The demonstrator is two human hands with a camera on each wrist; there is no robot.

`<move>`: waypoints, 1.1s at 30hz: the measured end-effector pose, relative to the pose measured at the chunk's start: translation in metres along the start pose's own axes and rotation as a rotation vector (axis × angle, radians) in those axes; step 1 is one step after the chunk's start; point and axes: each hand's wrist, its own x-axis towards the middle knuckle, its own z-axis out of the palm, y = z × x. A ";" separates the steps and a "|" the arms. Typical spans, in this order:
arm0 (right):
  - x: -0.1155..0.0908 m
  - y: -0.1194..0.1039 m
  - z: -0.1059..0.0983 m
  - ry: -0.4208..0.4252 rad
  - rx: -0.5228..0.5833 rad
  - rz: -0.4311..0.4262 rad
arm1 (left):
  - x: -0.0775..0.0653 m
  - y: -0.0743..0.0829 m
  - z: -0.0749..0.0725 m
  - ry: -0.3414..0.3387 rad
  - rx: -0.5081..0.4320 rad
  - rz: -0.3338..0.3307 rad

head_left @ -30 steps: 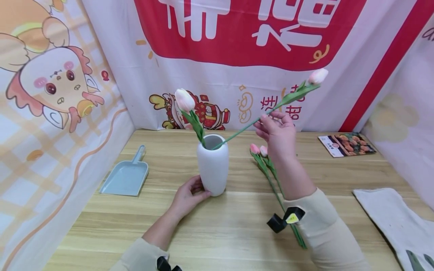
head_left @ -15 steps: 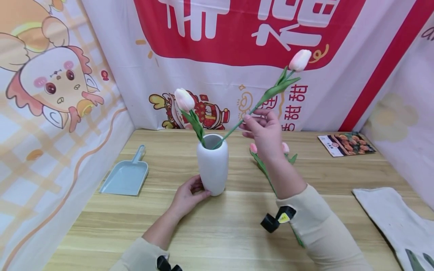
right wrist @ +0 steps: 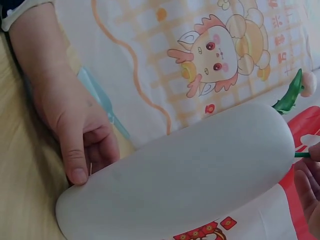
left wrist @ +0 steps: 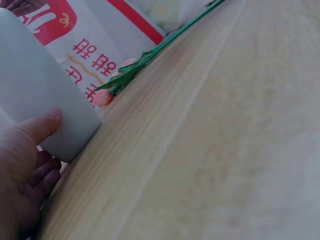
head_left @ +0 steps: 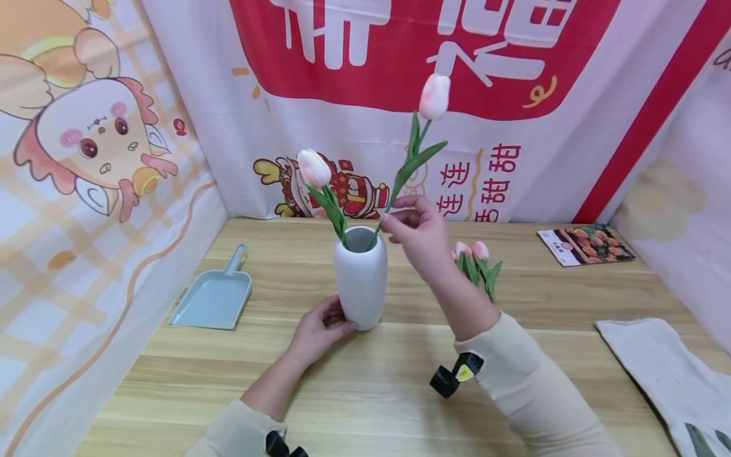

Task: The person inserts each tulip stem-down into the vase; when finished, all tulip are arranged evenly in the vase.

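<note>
Printed backdrops (head_left: 205, 127) enclose the bench (head_left: 354, 393), whose back edge crosses mid-frame. The vase (head_left: 361, 279) stands upright at centre, apart from that edge, with the left hand (head_left: 320, 330) curled against its base, thumb pressing the side. Beside the rim, the right hand (head_left: 419, 235) pinches the stem of a tulip (head_left: 407, 170), its lower end inside the mouth; a second tulip (head_left: 315, 170) leans left there. A stretch of wood separates the vase from the dustpan (head_left: 214, 298), near the left edge. Loose tulips (head_left: 480, 270) lie right of centre, partly behind the forearm; the card (head_left: 585, 245) lies near the back edge, upper right.
</note>
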 end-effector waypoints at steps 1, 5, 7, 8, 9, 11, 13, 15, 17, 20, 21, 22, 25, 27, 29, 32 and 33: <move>0.000 0.001 0.001 -0.011 -0.018 0.001 | 0.000 0.000 0.000 0.000 -0.002 0.001; -0.002 0.002 0.003 -0.046 -0.073 -0.016 | 0.000 0.002 0.001 0.000 -0.003 0.006; -0.002 0.002 0.003 -0.058 -0.095 -0.025 | -0.001 0.002 0.001 -0.001 0.000 0.008; -0.003 0.002 0.003 -0.061 -0.107 -0.024 | -0.001 0.003 0.001 0.000 0.001 0.008; -0.003 0.002 0.003 -0.064 -0.118 -0.023 | -0.001 0.003 0.001 0.000 0.003 0.008; -0.004 0.002 0.003 -0.072 -0.143 -0.019 | 0.000 0.002 0.001 0.001 0.006 0.004; -0.005 0.001 0.003 -0.081 -0.179 -0.017 | 0.000 0.002 0.001 0.002 0.008 0.001; -0.005 0.001 0.004 -0.092 -0.214 -0.026 | 0.000 0.001 0.001 0.003 0.008 -0.004; -0.005 0.002 0.005 -0.102 -0.250 -0.041 | 0.000 0.001 0.001 0.005 0.009 -0.006; -0.005 0.002 0.006 -0.112 -0.276 -0.057 | 0.000 0.001 0.001 0.005 0.009 -0.007; -0.006 0.001 0.006 -0.113 -0.281 -0.060 | 0.000 0.001 0.001 0.004 0.008 -0.007; -0.006 0.001 0.006 -0.113 -0.280 -0.064 | 0.000 0.001 0.001 0.005 0.008 -0.007; -0.007 0.001 0.006 -0.113 -0.276 -0.061 | 0.000 0.002 0.001 0.004 0.006 -0.007; -0.007 0.000 0.006 -0.114 -0.276 -0.057 | -0.001 0.002 0.001 0.004 0.006 -0.008; -0.007 0.000 0.005 -0.117 -0.269 -0.045 | -0.001 0.002 0.001 0.004 0.005 -0.008; -0.007 0.000 0.002 -0.118 -0.253 -0.018 | -0.001 0.002 0.001 0.003 0.002 -0.008; -0.007 0.001 0.000 -0.117 -0.245 -0.007 | -0.001 0.002 0.001 0.004 0.002 -0.009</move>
